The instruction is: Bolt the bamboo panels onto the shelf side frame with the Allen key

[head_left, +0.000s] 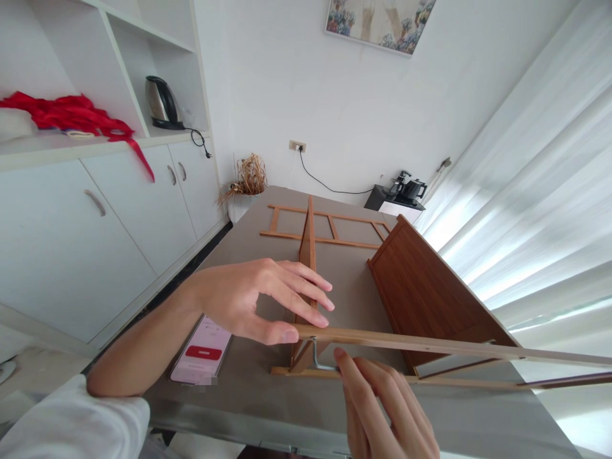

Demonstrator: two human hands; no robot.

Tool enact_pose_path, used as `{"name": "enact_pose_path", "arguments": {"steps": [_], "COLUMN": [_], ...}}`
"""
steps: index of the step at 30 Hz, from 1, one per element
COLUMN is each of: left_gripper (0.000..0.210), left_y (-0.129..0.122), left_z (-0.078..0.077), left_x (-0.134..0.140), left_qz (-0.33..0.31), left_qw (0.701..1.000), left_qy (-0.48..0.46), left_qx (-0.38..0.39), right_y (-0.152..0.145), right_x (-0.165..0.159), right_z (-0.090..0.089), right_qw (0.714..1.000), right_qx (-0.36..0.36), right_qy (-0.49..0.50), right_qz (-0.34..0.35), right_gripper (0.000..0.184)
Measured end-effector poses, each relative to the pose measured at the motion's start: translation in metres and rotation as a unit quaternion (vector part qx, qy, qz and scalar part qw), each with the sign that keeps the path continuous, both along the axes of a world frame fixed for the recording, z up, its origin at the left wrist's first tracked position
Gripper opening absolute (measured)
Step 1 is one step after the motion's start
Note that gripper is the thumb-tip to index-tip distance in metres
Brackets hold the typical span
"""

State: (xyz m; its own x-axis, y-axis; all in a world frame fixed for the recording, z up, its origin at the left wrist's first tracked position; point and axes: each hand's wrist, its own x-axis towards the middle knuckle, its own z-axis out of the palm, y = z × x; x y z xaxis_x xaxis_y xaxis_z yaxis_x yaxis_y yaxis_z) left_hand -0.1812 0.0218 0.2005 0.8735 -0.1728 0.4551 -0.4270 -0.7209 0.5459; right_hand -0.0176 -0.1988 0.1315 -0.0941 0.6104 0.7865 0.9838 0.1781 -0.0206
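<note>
My right hand (382, 401) pinches one end of a bent metal hex key (314, 354). The key's other end meets a screw spot in the upper wooden rail (406, 341) of a side frame. My left hand (272, 296) lies over that rail's left end, thumb touching it and fingers stretched apart across an upright wooden board (308, 239). This board runs away from me, its near end against the side frame. A larger brown wooden panel (430, 287) leans on the right, also reaching the frame.
A ladder-like wooden frame (329, 241) lies flat at the far side of the grey table (253, 408). A phone (203, 350) with a lit screen is by my left forearm. Behind stand a dried plant (251, 175) and a small black stand (382, 199) with a kettle.
</note>
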Motion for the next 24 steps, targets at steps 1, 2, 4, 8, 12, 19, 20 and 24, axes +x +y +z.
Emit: {"name": "enact_pose_path", "arguments": {"steps": [1, 2, 4, 8, 12, 19, 20, 24], "left_gripper": [0.041, 0.04, 0.04, 0.039, 0.039, 0.039, 0.039, 0.04], "left_y": [0.0, 0.0, 0.0, 0.0, -0.001, -0.001, -0.001, -0.001], "left_z": [0.0, 0.0, 0.001, 0.001, 0.0, 0.001, 0.001, 0.001], "left_x": [0.0, 0.0, 0.0, 0.0, -0.001, 0.0, 0.0, 0.0], "left_qz": [0.0, -0.001, -0.002, 0.0, 0.003, 0.001, 0.002, 0.002], "left_qw": [1.0, 1.0, 1.0, 1.0, 1.0, 1.0, 1.0, 1.0], "left_qy": [-0.001, -0.002, -0.001, 0.001, 0.001, 0.0, -0.001, 0.0], "left_qx": [0.0, 0.001, 0.002, 0.002, 0.002, 0.002, 0.003, 0.002], "right_y": [-0.001, -0.002, -0.002, -0.001, -0.003, -0.004, -0.004, -0.004], "right_x": [0.002, 0.005, 0.008, 0.01, 0.01, 0.01, 0.01, 0.01], "right_z": [0.001, 0.003, 0.005, 0.013, 0.021, 0.026, 0.026, 0.028], "right_qw": [1.0, 1.0, 1.0, 0.999, 0.997, 0.996, 0.996, 0.995], "right_qx": [-0.01, -0.018, -0.026, -0.017, -0.056, -0.066, -0.067, -0.069], "right_qy": [-0.006, -0.011, -0.016, -0.037, -0.054, -0.06, -0.061, -0.069], "right_qz": [-0.003, -0.005, -0.002, 0.01, 0.0, -0.001, 0.0, 0.002], "right_gripper": [0.032, 0.034, 0.035, 0.027, 0.027, 0.028, 0.028, 0.027]}}
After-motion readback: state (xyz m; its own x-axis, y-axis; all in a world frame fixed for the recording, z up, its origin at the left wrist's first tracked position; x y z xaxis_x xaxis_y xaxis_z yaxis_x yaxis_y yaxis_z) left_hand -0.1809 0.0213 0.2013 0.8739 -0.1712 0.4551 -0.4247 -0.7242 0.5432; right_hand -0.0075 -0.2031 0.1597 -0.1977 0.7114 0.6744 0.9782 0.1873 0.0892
